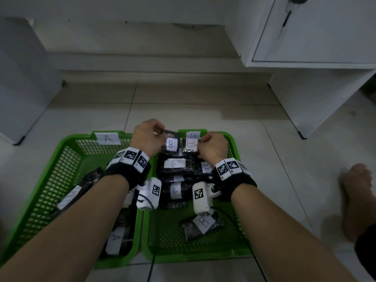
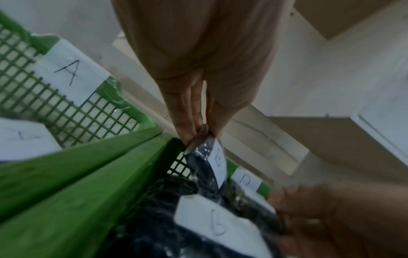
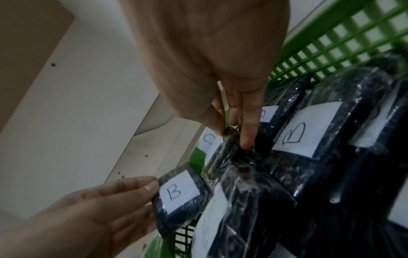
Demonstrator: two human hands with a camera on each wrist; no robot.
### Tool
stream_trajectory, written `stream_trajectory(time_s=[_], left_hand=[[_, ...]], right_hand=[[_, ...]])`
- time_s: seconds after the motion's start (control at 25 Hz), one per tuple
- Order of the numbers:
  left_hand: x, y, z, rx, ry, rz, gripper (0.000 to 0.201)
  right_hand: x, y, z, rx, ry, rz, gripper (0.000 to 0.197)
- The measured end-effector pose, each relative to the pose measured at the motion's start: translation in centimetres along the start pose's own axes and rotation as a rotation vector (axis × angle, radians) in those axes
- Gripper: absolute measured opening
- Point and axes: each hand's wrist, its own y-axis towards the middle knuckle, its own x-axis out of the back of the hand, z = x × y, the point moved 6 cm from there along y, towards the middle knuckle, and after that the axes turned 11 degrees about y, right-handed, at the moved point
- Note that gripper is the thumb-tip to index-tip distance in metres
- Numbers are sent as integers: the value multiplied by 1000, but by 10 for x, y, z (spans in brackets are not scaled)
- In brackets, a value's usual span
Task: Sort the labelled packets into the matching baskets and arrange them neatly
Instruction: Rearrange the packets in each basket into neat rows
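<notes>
Two green mesh baskets sit side by side on the floor: basket A on the left and basket B on the right. At the far end of basket B, my left hand pinches the top of a dark packet labelled B, held upright. In the left wrist view, the left hand holds that packet at its upper edge. Beside it, my right hand pinches another B packet with a red letter. The right wrist view shows the right hand on this packet.
Several more B packets lie in basket B, one loose near the front. Basket A holds an A packet and another dark packet. A white cabinet stands at the right, and a bare foot rests on the tiled floor.
</notes>
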Motion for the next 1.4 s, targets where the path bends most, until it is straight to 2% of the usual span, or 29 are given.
stream_trajectory(time_s=[0.16,0.24,0.36,0.52,0.6,0.72,0.84,0.96,1.08,1.16,1.24,1.32,1.4], left_hand=[[-4,-7,-9,-185,317,-39,20],[-8,-10,-11,-261,358,48,26],[-17,-16,-12,-323,482,254,44],[-22,-21,-10,-314,523,335,58],[-25,-24,-10,-316,519,355,76],[-33,-29,-10,-376,596,425,111],[-37,-32,-7,-398,641,424,114],[-42,-34,-6,-407,693,432,113],[-44,-37,-5,-393,721,457,111],[-41,-40,-8,-387,706,461,108],[-39,-43,-11,-388,692,460,107],[-34,-48,-13,-402,685,434,103],[-25,-54,-23,-423,629,353,85]], right_hand=[[3,-3,3,25,21,11,15],[6,-6,6,26,-17,32,19],[11,-12,12,34,-44,43,21],[9,-19,15,110,-127,44,24],[9,-23,18,143,-131,78,34],[3,-26,17,167,-202,234,60],[-6,-30,11,153,-290,416,89],[-6,-34,8,167,-385,514,94],[-1,-38,9,190,-388,515,104],[7,-41,14,197,-322,482,96],[19,-43,20,214,-302,440,68],[31,-47,23,195,-384,417,40],[38,-56,16,113,-496,489,21]])
